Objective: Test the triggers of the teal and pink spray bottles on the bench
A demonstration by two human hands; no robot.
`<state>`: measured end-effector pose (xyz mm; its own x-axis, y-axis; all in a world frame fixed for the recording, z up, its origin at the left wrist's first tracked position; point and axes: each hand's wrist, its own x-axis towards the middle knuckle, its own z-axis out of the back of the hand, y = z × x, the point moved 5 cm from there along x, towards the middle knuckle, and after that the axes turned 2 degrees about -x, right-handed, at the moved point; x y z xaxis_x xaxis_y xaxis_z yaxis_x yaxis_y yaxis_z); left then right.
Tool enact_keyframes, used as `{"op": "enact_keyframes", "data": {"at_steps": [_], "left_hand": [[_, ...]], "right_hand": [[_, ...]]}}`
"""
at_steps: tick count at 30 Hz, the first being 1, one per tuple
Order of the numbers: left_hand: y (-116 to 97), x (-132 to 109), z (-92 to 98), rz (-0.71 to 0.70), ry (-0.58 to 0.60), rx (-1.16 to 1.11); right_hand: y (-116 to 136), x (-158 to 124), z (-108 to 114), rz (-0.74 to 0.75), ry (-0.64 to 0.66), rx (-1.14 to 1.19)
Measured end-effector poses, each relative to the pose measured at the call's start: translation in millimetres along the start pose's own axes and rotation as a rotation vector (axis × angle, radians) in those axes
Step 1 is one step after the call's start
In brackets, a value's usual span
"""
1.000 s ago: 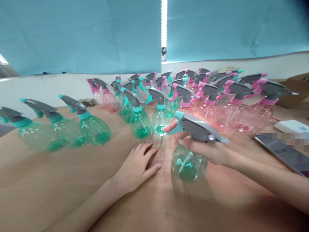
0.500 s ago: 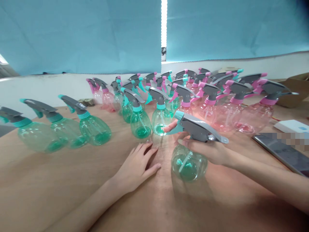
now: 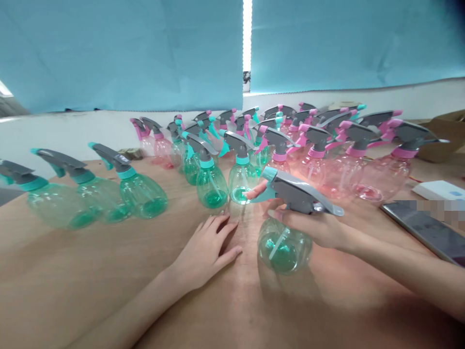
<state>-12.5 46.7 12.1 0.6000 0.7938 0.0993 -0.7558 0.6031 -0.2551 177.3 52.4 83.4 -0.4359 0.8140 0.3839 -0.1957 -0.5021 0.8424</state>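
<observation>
In the head view, the person's right hand [image 3: 312,225] is clamped around the neck of a green spray bottle [image 3: 286,249], which is upright at the near side of the table [image 3: 145,291], right of centre; whether its base touches the wood is hard to tell. The thumb lies across the near side of the neck, and one fingertip shows at the front of the teal trigger [image 3: 264,195]. The left hand [image 3: 199,252] lies palm down, holding nothing, its fingers slightly apart and its thumb spread wider, just short of another green bottle [image 3: 212,186]. To handle the held one well, a firm wrap under the grey head should steady it, with an even pull on the trigger and the body upright, so that the tube [image 3: 279,243] reaches the shallow liquid. Pink bottles [image 3: 341,169] crowd close behind, so elbow room matters.
</observation>
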Motion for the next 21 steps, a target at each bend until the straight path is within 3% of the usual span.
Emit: {"op": "enact_keyframes", "data": {"at_steps": [21], "left_hand": [[-0.5, -0.7, 0.1, 0.004, 0.006, 0.0]], "right_hand": [[-3.5, -1.0, -0.8, -0.027, 0.018, 0.006]]}}
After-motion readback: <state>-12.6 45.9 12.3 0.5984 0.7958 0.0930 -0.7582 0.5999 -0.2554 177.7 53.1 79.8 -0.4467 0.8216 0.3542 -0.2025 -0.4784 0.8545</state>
